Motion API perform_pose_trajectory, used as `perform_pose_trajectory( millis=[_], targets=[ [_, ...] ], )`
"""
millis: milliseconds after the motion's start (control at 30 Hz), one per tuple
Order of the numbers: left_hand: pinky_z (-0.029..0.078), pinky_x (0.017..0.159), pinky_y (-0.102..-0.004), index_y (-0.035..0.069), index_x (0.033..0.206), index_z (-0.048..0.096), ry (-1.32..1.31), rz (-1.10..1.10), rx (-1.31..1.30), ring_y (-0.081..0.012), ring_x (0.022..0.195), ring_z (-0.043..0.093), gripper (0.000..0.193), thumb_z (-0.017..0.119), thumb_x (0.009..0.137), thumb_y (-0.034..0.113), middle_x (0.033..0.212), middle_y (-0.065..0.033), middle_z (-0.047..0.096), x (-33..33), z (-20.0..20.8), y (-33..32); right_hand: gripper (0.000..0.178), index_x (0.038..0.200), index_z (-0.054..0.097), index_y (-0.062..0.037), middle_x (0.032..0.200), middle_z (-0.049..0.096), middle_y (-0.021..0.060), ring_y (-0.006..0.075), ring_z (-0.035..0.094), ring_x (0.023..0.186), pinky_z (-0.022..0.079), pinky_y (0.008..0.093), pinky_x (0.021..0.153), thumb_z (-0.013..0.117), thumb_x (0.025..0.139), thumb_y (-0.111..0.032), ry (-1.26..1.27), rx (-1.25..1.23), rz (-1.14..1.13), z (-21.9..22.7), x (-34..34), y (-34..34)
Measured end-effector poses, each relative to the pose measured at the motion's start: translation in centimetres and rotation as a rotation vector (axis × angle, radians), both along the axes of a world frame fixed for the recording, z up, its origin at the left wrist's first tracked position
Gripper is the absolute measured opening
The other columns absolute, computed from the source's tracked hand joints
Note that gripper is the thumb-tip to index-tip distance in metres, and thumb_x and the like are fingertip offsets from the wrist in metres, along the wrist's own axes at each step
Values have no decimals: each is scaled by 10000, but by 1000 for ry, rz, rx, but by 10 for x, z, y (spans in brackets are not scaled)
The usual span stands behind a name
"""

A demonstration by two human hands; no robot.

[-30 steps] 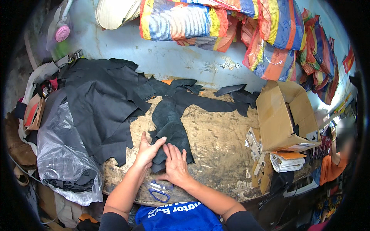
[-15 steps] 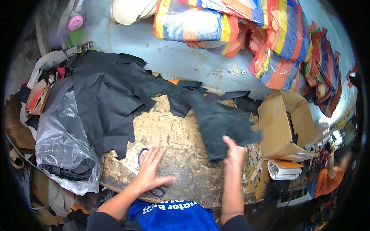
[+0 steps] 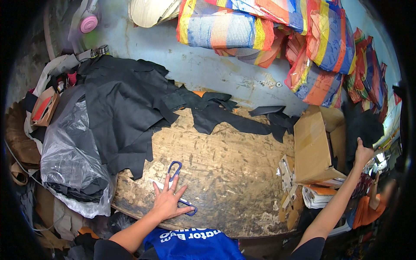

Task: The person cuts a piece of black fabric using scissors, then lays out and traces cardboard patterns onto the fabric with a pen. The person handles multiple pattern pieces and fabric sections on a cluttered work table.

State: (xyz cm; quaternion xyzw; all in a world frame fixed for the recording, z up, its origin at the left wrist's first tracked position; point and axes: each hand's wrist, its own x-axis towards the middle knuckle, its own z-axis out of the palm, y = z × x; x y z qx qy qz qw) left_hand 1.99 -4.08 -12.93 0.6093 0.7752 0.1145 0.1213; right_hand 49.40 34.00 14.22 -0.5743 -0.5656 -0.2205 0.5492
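My left hand lies with spread fingers over a pair of scissors with blue handle loops, near the front of the wooden table. Far to the right, my right hand grips a piece of black leather beside the cardboard box. That piece hangs over the box's right side; whether it touches the box I cannot tell. A large heap of black leather sheets covers the table's left part. Smaller black scraps lie along the back edge.
A clear plastic bag of dark material stands at the left. Pattern pieces lie by the box, above folded white cloth. Striped mesh bags hang on the wall. Another person in orange is at the far right.
My right hand has carried the black leather piece from over the table rightward to the box's far side. My left hand has settled lower over the scissors, which have shifted slightly right.
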Motion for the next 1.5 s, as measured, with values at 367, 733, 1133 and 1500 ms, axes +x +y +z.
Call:
perform_pose_trajectory(
  millis=[367,733,1133,1500],
  targets=[
    [49,930,-764,201,1359,411,-24,33,-24,-418,1372,39,840,491,713,732,1492,-179,144,4,-1,6,348,910,626,49,887,645,244,409,616,858,477,425,782,685,577,-34,-378,-631,20,-87,3,57],
    [49,956,-738,169,1417,277,-146,60,32,-419,1368,80,968,651,661,643,1485,-218,96,0,6,4,598,1256,495,-73,1150,570,210,377,572,1000,455,432,835,589,674,29,-403,-250,-168,-63,-4,61],
    [441,827,-368,17,890,621,-67,806,952,-275,916,568,258,734,680,115,952,-118,605,-64,45,-115,435,1155,556,-5,1165,565,180,319,547,1045,425,406,900,688,788,-197,-228,-24,-122,-60,-60,-1],
    [402,812,-393,70,1028,647,528,1281,536,-299,933,493,503,747,670,408,942,-133,548,-143,57,-184,1071,1370,243,50,1441,141,301,437,60,1360,66,666,1018,575,683,-701,-736,-1053,1143,-247,-367,-306]
  ],
)
